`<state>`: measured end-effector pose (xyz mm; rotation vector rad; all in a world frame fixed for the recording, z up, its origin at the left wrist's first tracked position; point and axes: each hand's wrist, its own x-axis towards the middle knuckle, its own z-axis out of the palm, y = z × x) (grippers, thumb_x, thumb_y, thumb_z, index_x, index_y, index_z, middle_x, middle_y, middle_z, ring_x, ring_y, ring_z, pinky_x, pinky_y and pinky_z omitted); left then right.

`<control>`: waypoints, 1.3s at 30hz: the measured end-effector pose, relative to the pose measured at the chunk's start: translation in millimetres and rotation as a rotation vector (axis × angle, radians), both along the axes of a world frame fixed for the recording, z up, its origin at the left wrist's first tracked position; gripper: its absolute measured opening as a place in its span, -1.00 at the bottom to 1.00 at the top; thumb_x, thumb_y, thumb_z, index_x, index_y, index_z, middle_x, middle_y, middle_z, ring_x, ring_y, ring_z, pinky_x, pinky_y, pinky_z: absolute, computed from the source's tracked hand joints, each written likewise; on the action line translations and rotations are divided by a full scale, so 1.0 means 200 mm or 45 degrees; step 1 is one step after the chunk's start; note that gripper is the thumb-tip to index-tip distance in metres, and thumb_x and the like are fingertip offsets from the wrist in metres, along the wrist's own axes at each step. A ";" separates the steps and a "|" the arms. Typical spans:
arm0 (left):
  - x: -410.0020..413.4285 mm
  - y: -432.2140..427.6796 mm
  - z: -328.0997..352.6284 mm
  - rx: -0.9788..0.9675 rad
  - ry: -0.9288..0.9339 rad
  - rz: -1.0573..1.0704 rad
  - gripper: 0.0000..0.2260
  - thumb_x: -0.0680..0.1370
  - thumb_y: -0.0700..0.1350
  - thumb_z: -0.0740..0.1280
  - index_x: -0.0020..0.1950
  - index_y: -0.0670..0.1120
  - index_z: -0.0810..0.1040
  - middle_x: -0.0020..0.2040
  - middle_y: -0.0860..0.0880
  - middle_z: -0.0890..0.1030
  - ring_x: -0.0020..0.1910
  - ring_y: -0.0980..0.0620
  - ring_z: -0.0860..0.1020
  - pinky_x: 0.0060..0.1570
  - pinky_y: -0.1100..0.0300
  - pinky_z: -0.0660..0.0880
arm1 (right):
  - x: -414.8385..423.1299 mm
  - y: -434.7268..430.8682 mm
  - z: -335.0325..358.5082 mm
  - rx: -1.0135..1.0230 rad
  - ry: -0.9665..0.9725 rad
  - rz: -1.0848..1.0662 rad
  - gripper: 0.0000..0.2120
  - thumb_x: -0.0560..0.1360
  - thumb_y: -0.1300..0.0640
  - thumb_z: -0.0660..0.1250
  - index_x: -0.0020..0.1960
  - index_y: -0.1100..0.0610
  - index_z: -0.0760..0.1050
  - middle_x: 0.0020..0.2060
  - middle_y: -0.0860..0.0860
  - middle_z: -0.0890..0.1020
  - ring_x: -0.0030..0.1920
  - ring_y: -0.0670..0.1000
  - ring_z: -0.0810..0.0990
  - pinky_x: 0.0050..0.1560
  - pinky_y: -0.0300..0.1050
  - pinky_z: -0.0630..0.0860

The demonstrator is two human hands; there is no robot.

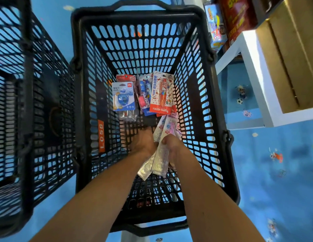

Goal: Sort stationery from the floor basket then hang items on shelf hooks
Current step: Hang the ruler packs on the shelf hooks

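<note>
A black plastic floor basket [201, 102] stands below me on the blue floor. On its bottom lie several carded stationery packs: a blue sharpener pack [124, 96], a blue-backed pack [145, 95] and a red Hello Kitty pen pack [162, 92]. Both my arms reach into the basket. My right hand [173, 147] grips a bundle of pink and clear blister packs [161, 151] that sticks out above and below its fingers. My left hand [143, 142] lies low beside the bundle, palm down near the basket floor; its fingers are hidden in shadow.
A second black basket [30, 105] stands close on the left. A white shelf unit [253, 81] with cardboard boxes [290, 55] and coloured product boxes [227, 23] rises on the right. Blue patterned floor [274, 172] surrounds the baskets.
</note>
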<state>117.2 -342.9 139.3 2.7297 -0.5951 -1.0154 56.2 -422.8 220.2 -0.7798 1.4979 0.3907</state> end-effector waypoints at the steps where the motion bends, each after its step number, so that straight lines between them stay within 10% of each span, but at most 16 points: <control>1: -0.01 0.00 -0.01 -0.012 -0.020 -0.017 -0.83 0.55 -0.03 0.45 0.09 0.02 0.53 -0.03 -0.01 0.63 -0.14 -0.05 0.56 -0.26 0.07 0.47 | 0.00 0.00 -0.01 -0.008 0.006 0.004 -0.92 0.59 0.23 0.18 0.00 0.13 0.44 -0.12 0.15 0.57 -0.14 0.13 0.55 -0.25 -0.07 0.41; 15: 0.06 -0.03 0.01 -0.016 0.380 0.295 -0.89 0.57 -0.17 0.41 0.03 -0.14 0.71 0.05 -0.11 0.70 0.01 -0.09 0.65 -0.04 0.15 0.55 | -0.03 -0.04 -0.07 0.052 0.041 0.064 -0.87 0.62 0.22 0.17 -0.09 0.13 0.44 -0.12 0.15 0.60 -0.14 0.14 0.58 -0.19 -0.03 0.47; 24: 0.08 -0.01 0.22 -0.149 0.805 0.491 -0.68 0.53 -0.18 0.31 0.27 -0.23 0.56 0.12 -0.17 0.63 0.06 -0.12 0.59 -0.11 0.13 0.52 | -0.01 0.00 -0.02 -0.060 -0.018 -0.004 -0.67 0.59 0.20 0.17 0.33 0.19 0.47 0.07 0.21 0.66 0.03 0.21 0.65 0.03 0.08 0.61; 33: 0.07 0.04 0.53 -0.316 0.838 0.538 -0.83 0.56 -0.26 0.26 -0.21 -0.08 0.50 -0.20 -0.08 0.56 -0.26 0.01 0.49 -0.38 0.27 0.35 | -0.06 0.02 0.19 -0.109 -0.144 -0.164 -0.72 0.60 0.34 0.21 0.28 0.26 0.51 0.00 0.24 0.67 -0.14 0.19 0.68 -0.35 -0.08 0.60; 39: 0.04 0.03 0.74 -0.397 0.969 0.673 -0.77 0.57 -0.27 0.18 -0.27 -0.13 0.47 -0.28 -0.13 0.48 -0.32 -0.06 0.46 -0.29 0.14 0.33 | -0.04 0.04 0.38 -0.148 -0.270 -0.283 -0.77 0.53 0.32 0.23 0.16 0.29 0.53 -0.04 0.24 0.63 -0.09 0.20 0.65 0.01 0.19 0.65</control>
